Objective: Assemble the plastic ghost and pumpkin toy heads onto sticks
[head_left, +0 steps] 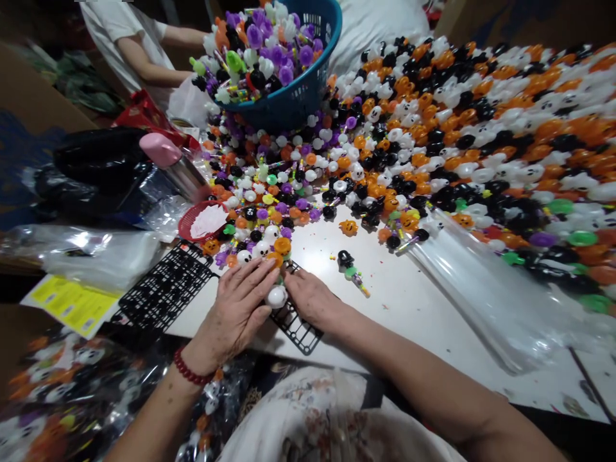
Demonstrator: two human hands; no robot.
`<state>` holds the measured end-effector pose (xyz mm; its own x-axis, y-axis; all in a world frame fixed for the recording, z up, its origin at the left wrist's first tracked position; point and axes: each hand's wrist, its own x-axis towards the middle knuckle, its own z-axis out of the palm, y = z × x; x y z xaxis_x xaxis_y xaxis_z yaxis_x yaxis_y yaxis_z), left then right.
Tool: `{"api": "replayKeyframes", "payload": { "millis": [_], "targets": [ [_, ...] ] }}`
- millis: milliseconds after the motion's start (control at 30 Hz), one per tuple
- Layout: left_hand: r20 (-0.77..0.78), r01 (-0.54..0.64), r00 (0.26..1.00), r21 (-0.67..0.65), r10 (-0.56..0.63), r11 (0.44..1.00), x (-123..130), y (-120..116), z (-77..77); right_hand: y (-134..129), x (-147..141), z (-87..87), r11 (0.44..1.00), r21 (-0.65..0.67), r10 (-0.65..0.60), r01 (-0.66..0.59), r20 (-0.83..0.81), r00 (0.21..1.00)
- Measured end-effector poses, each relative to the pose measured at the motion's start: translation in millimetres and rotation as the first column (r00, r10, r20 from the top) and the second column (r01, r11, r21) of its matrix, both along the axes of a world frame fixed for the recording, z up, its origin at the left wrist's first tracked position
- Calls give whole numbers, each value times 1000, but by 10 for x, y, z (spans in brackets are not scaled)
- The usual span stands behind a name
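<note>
My left hand (244,296) lies with its fingers stretched out and close together, over small plastic toys at the front of the pile. Its fingertips touch or nearly touch an orange toy (274,258), and a white round toy (276,296) sits beside its thumb. My right hand (309,297) rests on a black plastic grid tray (304,338), fingers curled inward; what they hold is hidden. A bit of green shows between the two hands. To the right, a toy tube with a black hat-shaped top (350,271) lies alone on the white table (332,247).
A blue basket (308,96) full of toys stands at the back, a person's arm (149,61) beside it. Heaped pumpkin and ghost toys (471,122) cover the right. Clear plastic bags (486,289), stacked black grids (166,282), a red dish (187,224) and a pink-capped bottle (176,167) lie around.
</note>
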<state>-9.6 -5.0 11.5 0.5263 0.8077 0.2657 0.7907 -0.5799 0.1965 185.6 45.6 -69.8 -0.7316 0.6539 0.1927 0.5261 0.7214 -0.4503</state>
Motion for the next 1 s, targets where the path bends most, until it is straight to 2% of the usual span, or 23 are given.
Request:
{"api": "replayKeyframes", "payload": {
  "millis": [167, 267, 333, 400, 467, 500, 600, 667, 833, 900, 1000],
  "targets": [
    [2, -7, 1000, 48, 7, 999, 3, 42, -44, -55, 14, 122, 999, 27, -31, 31, -32, 999],
    [23, -1, 1000, 62, -1, 998, -4, 55, -68, -106, 244, 218, 985, 30, -165, 170, -116, 979],
    [34, -4, 999, 63, 2, 998, -11, 47, -72, -151, 510, 242, 939, 45, -332, 342, -154, 931],
    [42, -16, 999, 63, 13, 998, -18, 30, -73, -198, 801, 208, 853, 69, -506, 517, -133, 852],
    [50, -29, 998, 68, 26, 997, -19, 10, -73, -243, 1045, 129, 784, 99, -611, 612, -50, 790],
    [57, -34, 998, 76, 30, 997, -15, 1, -71, -264, 1133, 86, 769, 113, -633, 630, -6, 774],
    [70, -32, 997, 111, 25, 993, 14, -21, -39, -298, 1255, 15, 767, 136, -639, 627, 67, 767],
    [51, -20, 999, 129, 13, 991, 43, -28, 5, -279, 1242, 57, 775, 123, -628, 620, 48, 776],
    [-77, 27, 997, 142, -16, 990, 119, -16, 121, -120, 1039, 374, 871, 14, -483, 491, -150, 863],
    [-88, 36, 996, 154, -23, 987, 137, -7, 156, -55, 935, 485, 896, -5, -440, 443, -124, 889],
    [-44, 40, 998, 158, -33, 987, 142, 16, 247, 4, 842, 578, 903, -25, -429, 429, -93, 898]
  ]
}}
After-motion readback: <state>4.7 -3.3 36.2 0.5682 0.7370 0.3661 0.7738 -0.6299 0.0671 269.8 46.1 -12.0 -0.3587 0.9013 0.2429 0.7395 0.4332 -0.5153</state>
